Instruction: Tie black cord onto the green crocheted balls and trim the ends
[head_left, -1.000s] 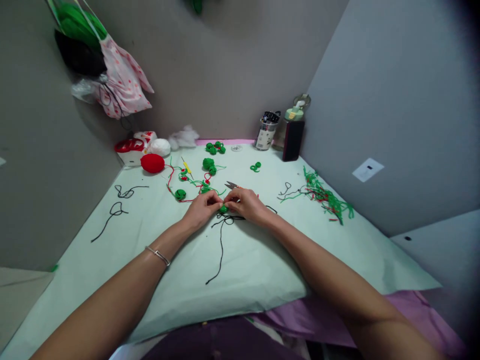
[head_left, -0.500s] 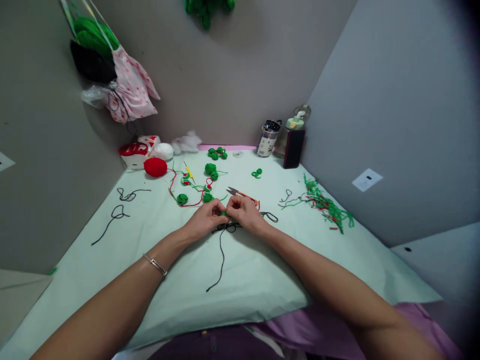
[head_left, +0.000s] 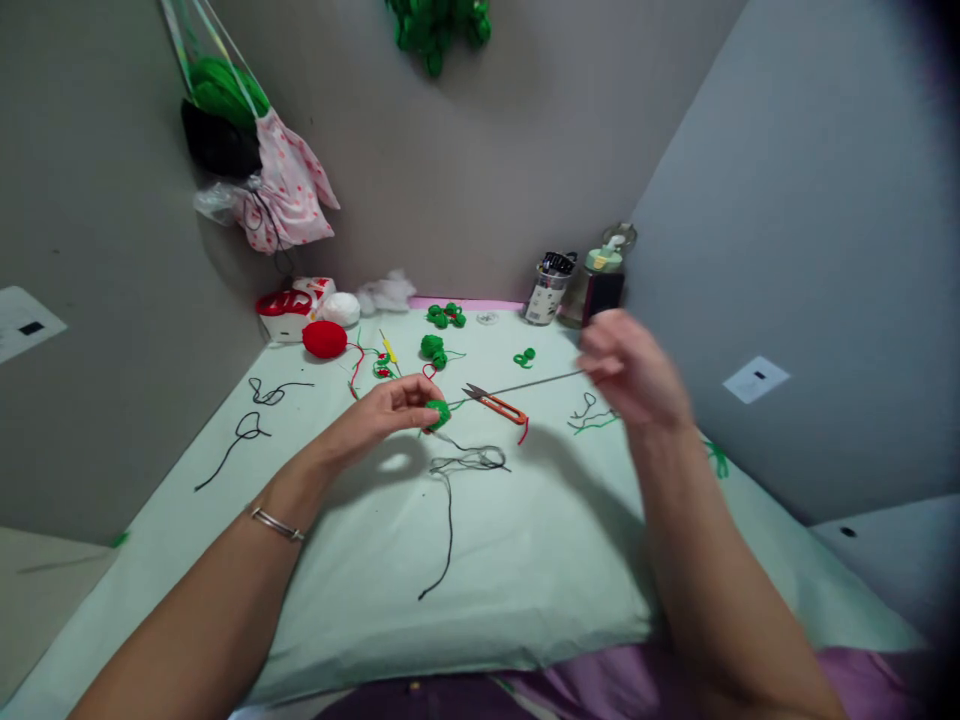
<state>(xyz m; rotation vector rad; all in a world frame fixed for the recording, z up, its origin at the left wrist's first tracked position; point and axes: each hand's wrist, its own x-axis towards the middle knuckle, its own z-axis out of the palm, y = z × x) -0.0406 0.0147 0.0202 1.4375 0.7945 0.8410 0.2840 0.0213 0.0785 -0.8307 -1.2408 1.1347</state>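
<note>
Between the thumb and fingers of my left hand (head_left: 401, 405) is a small green crocheted ball (head_left: 437, 414). A dark cord (head_left: 517, 386) runs taut from the ball to my right hand (head_left: 630, 365), whose closed fingers grip it, a little blurred. Under that cord lie orange-handled thread snips (head_left: 496, 403), with a short piece of red yarn (head_left: 523, 432) at the handle end. More black cord (head_left: 472, 460) hangs from the ball and lies looped on the table below it, one tail trailing toward me.
A red yarn ball (head_left: 325, 340), a yellow-handled crochet hook (head_left: 389, 350) and several green crocheted pieces (head_left: 433, 348) lie farther back. Loose black cords (head_left: 247, 430) are at left. A pen cup (head_left: 547, 295), a bottle (head_left: 604, 262) and a dark phone (head_left: 604, 292) stand back right.
My right hand has moved up and right, away from the left, drawing the cord out straight. My left hand still holds the green ball, now more visible. The view has shifted slightly.
</note>
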